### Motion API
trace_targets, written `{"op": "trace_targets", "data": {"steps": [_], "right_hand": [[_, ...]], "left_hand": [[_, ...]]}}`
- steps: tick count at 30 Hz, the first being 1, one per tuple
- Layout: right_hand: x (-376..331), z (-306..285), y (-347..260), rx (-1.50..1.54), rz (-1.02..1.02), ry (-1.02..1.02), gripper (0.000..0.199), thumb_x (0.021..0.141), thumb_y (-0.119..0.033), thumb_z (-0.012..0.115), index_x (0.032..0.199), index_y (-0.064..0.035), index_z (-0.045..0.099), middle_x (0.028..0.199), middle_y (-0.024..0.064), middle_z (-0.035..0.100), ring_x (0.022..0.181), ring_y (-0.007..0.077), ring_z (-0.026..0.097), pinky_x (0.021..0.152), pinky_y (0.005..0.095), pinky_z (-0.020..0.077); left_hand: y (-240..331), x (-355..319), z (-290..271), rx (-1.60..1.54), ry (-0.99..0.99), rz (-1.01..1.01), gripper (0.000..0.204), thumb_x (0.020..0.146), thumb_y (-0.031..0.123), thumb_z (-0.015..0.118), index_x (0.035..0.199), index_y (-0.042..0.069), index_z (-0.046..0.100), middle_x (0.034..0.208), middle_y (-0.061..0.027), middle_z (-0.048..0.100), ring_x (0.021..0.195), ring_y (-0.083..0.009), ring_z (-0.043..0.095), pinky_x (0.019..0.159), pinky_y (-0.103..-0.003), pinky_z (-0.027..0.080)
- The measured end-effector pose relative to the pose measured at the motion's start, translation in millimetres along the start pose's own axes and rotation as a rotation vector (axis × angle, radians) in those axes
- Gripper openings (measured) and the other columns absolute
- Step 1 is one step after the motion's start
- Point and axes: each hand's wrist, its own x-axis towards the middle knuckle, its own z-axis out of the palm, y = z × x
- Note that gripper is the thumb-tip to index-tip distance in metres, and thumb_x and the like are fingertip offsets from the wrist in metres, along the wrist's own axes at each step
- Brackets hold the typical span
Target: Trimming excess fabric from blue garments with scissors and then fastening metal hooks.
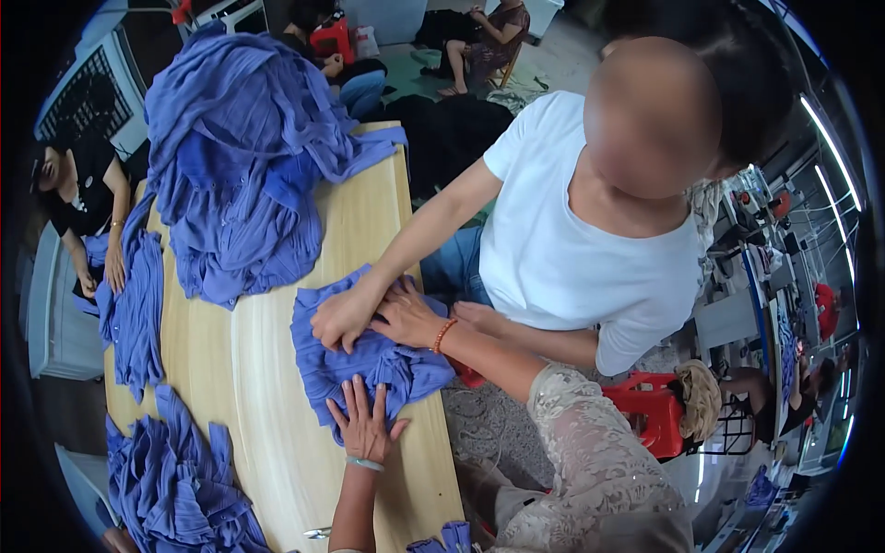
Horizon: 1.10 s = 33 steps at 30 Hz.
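Observation:
A blue-violet pleated garment (318, 369) lies bunched on the wooden table (267, 396), close to its right edge. My left hand (362, 422), with a pale band at the wrist, rests flat on the garment's near side, fingers spread. On its right side lies my right hand (413, 318), wearing an orange bead bracelet; its fingers are stretched out over the cloth and partly covered by a co-worker's arm. That co-worker, in a white T-shirt (590, 249), presses a curled hand (343, 318) on the same garment between my hands. The co-worker's other hand is beside my right wrist.
A tall heap of blue-violet garments (240, 157) covers the table's far end. More lie at the left edge and in a near-left pile (180, 488). A small metal tool (317, 533) sits near the front. A red stool (650, 410) stands at right; another person (88, 212) handles cloth at far left.

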Motion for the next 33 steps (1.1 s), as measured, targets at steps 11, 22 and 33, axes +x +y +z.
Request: {"op": "trace_targets", "data": {"steps": [11, 22, 33], "right_hand": [[-85.4, -44.7, -101.8, 0.121, -0.105, 0.248, 0.027, 0.086, -0.019, 0.063, 0.111, -0.0094, 0.064, 0.107, 0.0095, 0.066, 0.101, 0.0285, 0.061, 0.1, 0.0466, 0.0374], [-289.1, 31.5, -289.2, 0.509, -0.312, -0.388, 0.027, 0.086, -0.016, 0.064, 0.11, -0.0047, 0.064, 0.104, 0.0134, 0.067, 0.099, 0.0329, 0.06, 0.087, 0.0421, 0.0456], [-339.0, 83.7, -435.7, 0.246, -0.619, -0.284, 0.042, 0.081, -0.017, 0.07, 0.12, -0.007, 0.057, 0.098, 0.0124, 0.058, 0.093, 0.032, 0.056, 0.081, 0.0428, 0.045]], "left_hand": [[40.1, -77.0, -85.8, -0.299, 0.028, -0.088, 0.083, 0.083, 0.053, 0.064, 0.149, 0.014, 0.034, 0.155, -0.0209, 0.025, 0.145, -0.0402, 0.02, 0.113, -0.065, 0.003], [140.8, -423.3, -127.5, -0.23, 0.067, -0.687, 0.058, 0.084, 0.037, 0.07, 0.135, 0.013, 0.051, 0.146, -0.0202, 0.039, 0.138, -0.0403, 0.033, 0.112, -0.065, 0.015], [213.1, -615.2, -87.6, -0.234, 0.163, -1.153, 0.064, 0.081, 0.036, 0.07, 0.137, 0.011, 0.05, 0.153, -0.025, 0.025, 0.142, -0.0437, 0.022, 0.112, -0.061, 0.016]]}}
